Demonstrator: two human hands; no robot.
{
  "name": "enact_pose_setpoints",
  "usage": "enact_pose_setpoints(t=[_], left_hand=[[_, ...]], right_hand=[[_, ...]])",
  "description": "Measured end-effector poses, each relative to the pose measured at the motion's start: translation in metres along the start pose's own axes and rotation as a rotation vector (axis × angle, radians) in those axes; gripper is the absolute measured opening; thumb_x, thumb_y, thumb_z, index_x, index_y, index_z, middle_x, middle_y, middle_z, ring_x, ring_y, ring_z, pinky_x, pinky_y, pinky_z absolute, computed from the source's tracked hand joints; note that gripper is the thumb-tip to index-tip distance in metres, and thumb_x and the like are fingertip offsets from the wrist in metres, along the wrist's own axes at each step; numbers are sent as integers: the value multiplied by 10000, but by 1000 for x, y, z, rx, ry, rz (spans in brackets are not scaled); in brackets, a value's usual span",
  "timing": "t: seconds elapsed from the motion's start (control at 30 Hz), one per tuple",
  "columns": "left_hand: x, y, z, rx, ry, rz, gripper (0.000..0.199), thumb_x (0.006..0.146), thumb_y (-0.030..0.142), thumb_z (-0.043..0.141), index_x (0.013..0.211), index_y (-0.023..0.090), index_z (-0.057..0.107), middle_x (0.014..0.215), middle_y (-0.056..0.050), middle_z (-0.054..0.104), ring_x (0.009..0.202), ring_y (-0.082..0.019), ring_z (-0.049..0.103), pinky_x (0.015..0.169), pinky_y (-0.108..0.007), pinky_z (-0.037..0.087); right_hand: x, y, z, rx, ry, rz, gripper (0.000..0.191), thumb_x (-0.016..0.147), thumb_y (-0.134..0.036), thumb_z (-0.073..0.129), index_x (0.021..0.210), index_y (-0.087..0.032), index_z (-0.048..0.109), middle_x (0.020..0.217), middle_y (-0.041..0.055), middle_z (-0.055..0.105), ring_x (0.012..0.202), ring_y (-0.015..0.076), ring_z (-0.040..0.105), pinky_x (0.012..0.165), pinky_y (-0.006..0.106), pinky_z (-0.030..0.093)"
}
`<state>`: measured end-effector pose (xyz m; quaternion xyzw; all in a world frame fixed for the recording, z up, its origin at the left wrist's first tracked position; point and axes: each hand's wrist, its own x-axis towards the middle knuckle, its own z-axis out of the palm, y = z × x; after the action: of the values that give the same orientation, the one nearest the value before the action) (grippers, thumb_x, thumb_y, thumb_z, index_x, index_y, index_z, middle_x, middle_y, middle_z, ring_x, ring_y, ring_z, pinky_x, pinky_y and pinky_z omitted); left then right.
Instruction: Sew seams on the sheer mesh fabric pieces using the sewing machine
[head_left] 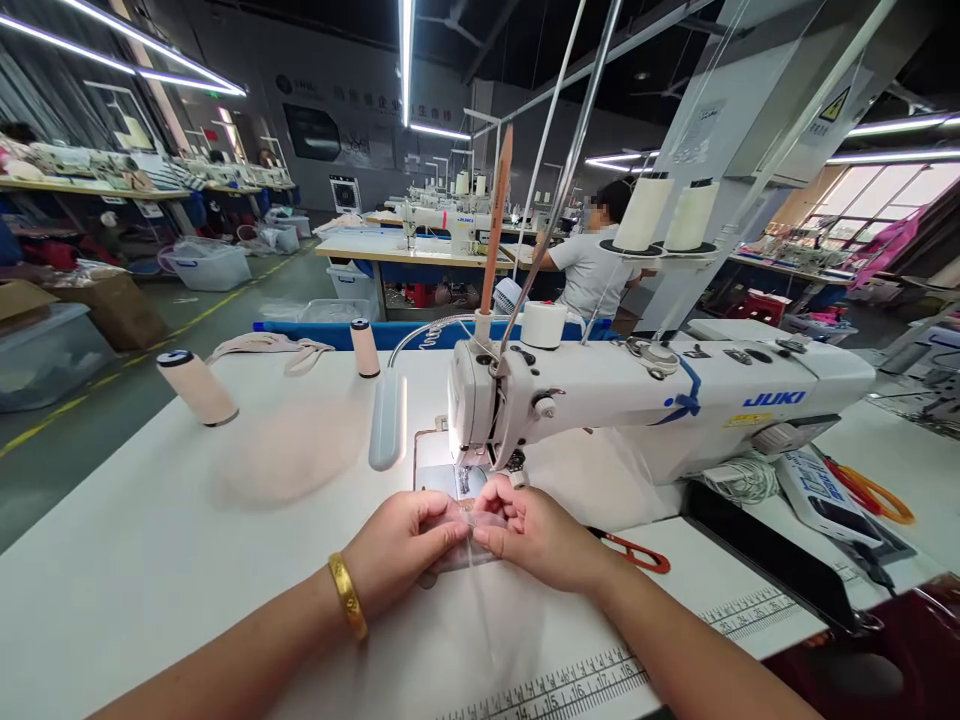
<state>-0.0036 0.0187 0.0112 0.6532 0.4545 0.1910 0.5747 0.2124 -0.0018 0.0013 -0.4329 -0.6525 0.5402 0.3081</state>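
My left hand (pixel 409 540), with a gold bangle (pixel 347 597) on its wrist, pinches a piece of thin, sheer pale fabric (pixel 480 550) between thumb and fingers. Opposite it, my right hand (pixel 529 530) pinches the same fabric, and the fingertips of both hands almost meet. The fabric lies just in front of the needle area of a white sewing machine (pixel 615 390). Its presser foot (pixel 465 482) stands right behind my fingers. A narrow sheer strip hangs from the fabric toward me. Whether the fabric's far edge lies under the foot, I cannot tell.
Orange-handled thread snips (pixel 637 553) lie right of my right hand, near a black phone (pixel 769 550). Two peach thread cones (pixel 196 388) and a round sheer fabric piece (pixel 289 450) are on the left. A printed ruler (pixel 577 690) runs along the front edge. Another person (pixel 592 260) sits beyond.
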Motion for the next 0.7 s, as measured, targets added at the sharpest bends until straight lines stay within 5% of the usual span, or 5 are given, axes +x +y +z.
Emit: enact_pose_setpoints(t=[0.27,0.53,0.7], left_hand=[[-4,-3,4,130,29,159,426,902,561,560,677,199,575,601,42,468,554,-123,403,512,-240,320],[-4,-8,11,152,191,234,264,871,455,620,785,206,632,787,-14,651,723,-175,569,651,-266,475],[-3,-11,14,15,184,216,253,817,431,676,749,217,560,815,-26,696,763,-195,635,682,-281,527]], right_hand=[[-1,0,14,-142,147,-55,81,934,-294,631,911,-218,615,908,-6,630,770,147,535,650,248,403],[-3,-1,18,-227,221,-131,117,923,-233,598,808,-215,588,774,-30,592,733,145,523,635,252,373],[-4,0,20,-236,257,-164,108,892,-211,605,785,-218,588,733,-35,562,721,146,516,632,252,369]])
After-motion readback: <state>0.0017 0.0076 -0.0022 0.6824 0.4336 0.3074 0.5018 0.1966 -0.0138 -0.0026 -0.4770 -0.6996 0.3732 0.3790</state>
